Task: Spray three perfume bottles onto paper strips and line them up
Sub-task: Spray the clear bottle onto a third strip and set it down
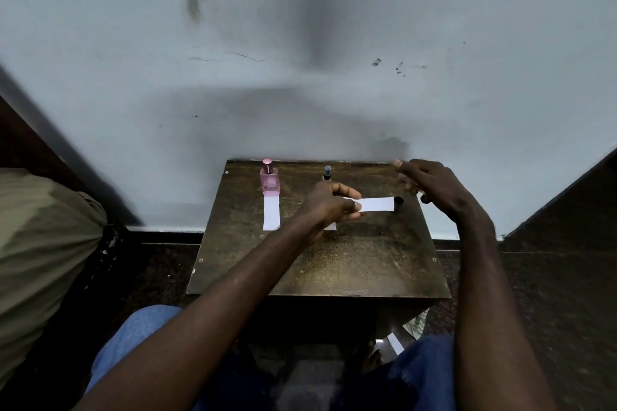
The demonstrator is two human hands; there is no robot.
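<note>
A pink perfume bottle stands at the back left of the small wooden table, with a white paper strip lying in front of it. A slim dark bottle stands at the back middle. The strip in front of it is mostly hidden under my left hand. That hand pinches another white strip and holds it level, pointing right. My right hand is raised at the strip's far end, its fingers curled round a small dark bottle that is mostly hidden.
A small dark round object, perhaps a cap, sits by the held strip's right end. The table stands against a grey wall. An olive cloth bundle lies to the left. Paper scraps lie on the dark floor beside my knees.
</note>
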